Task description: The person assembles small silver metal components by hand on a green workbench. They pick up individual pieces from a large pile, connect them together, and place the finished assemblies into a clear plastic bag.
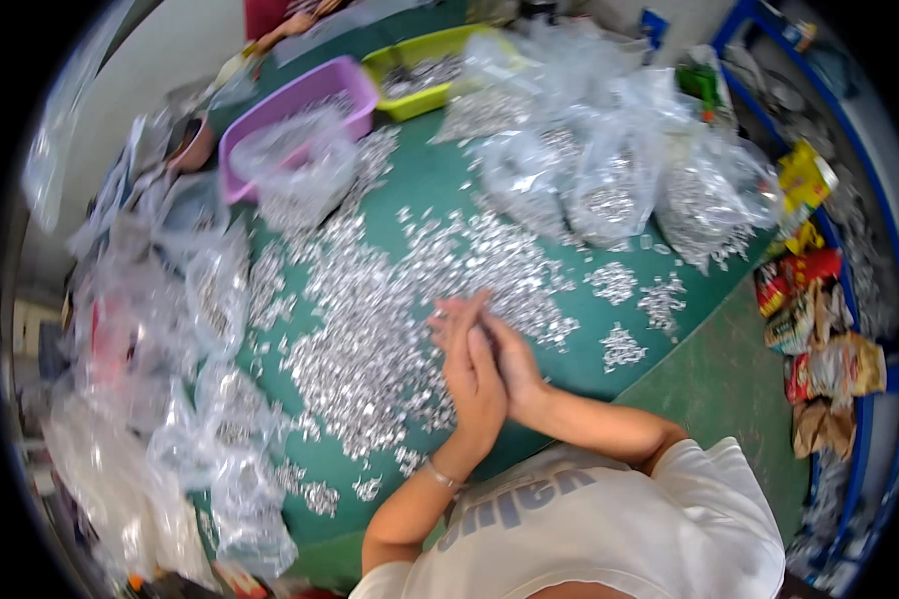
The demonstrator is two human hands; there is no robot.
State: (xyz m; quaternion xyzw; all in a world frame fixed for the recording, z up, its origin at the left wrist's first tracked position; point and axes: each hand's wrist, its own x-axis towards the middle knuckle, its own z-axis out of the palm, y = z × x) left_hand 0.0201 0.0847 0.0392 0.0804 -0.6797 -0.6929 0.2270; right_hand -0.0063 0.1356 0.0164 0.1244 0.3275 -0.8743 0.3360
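My left hand (474, 384) and my right hand (514, 364) are pressed together palm to palm over the near edge of a heap of small shiny silver metal pieces (370, 339). Their fingers overlap and look slightly blurred. Whatever lies between the palms is hidden. A thin bracelet (442, 476) circles my left wrist. The heap spreads over a green tabletop (430, 180), to the left of and beyond my hands. To their right lie several small separate piles of the same pieces (622, 347).
At the back stand a purple basin (360, 85) and a yellow-green basin (375, 70) holding silver pieces. Filled clear plastic bags (609, 190) crowd the far right; more bags (240, 499) line the left. Blue shelving (864, 439) stands at right. Another person's hand (300, 22) shows at the far edge.
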